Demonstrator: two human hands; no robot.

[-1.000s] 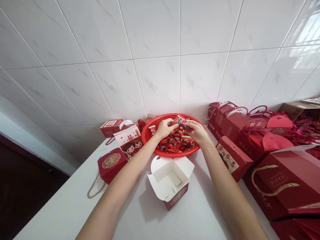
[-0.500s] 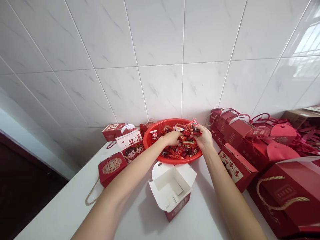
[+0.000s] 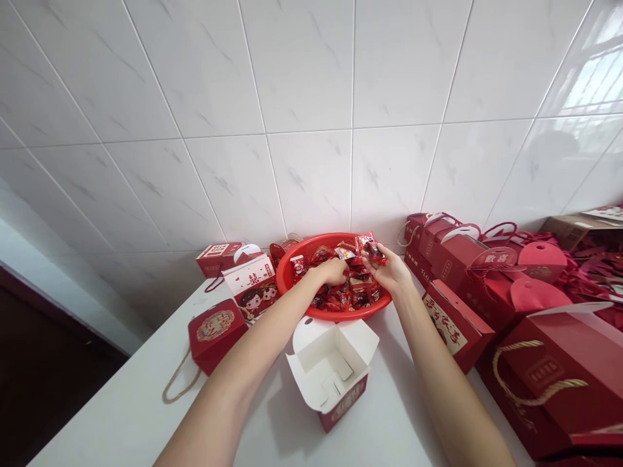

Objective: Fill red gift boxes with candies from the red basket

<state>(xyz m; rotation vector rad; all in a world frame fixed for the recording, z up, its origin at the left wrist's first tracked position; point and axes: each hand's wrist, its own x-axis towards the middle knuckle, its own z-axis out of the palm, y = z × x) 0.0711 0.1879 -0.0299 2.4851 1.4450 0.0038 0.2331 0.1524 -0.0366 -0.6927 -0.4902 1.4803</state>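
A red plastic basket [image 3: 335,316] full of wrapped candies [image 3: 341,298] stands against the wall. My left hand [image 3: 335,271] reaches into it, fingers curled down among the candies; its fingertips are hidden, and I cannot make out what they grip. Over the basket's right side, my right hand [image 3: 389,269] is turned palm up, with its fingers closed round several red-wrapped candies [image 3: 374,250]. In front of the basket sits a gift box [image 3: 333,376], red outside and white inside, with its flaps open and no candy visible in it.
Closed red gift boxes [image 3: 217,334] with cord handles stand at the left of the white table [image 3: 272,421]. More red boxes [image 3: 540,383] crowd the right side, with a cardboard box [image 3: 581,228] behind them. The tiled wall [image 3: 311,175] rises directly behind the basket.
My right hand has shifted slightly left over the basket and turned more palm up, showing the candies in it. My left hand stays down among the candies. The whole view has shifted a little.
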